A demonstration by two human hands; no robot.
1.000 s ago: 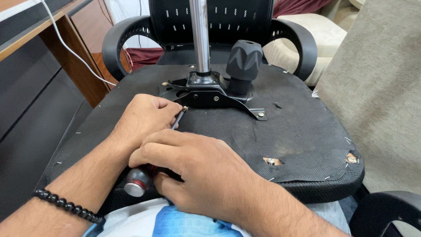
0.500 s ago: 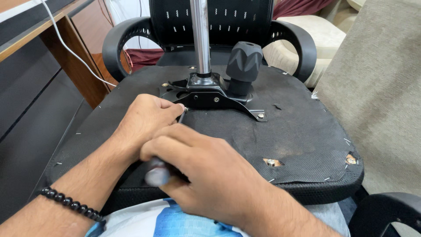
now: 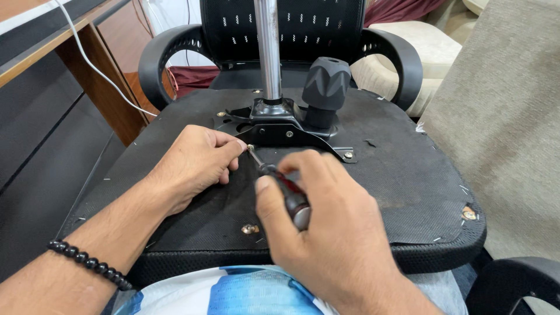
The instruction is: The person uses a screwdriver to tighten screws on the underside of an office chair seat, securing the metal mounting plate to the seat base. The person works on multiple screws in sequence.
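Observation:
An upturned office chair seat [image 3: 385, 192] lies before me, its black fabric underside facing up. A black metal mechanism plate [image 3: 280, 131] with a chrome gas cylinder [image 3: 269, 52] and a ribbed grey knob [image 3: 325, 87] is bolted to its middle. My right hand [image 3: 326, 233] grips a screwdriver [image 3: 280, 184] with a dark red and black handle, its tip at a screw on the plate's near left corner. My left hand [image 3: 195, 163] rests on the seat, fingertips pinched at the screwdriver's tip. A black bead bracelet [image 3: 87, 262] circles my left wrist.
A loose screw head [image 3: 249, 228] sits near the seat's front edge. Black armrests [image 3: 160, 58] curve up at both sides. A wooden desk [image 3: 64, 35] with a white cable stands at the left. Beige upholstery [image 3: 501, 116] fills the right. A chair base part [image 3: 513, 286] shows at bottom right.
My right hand has slid right and forward along the screwdriver, uncovering its handle and shaft. The left hand stays pinched at the tip.

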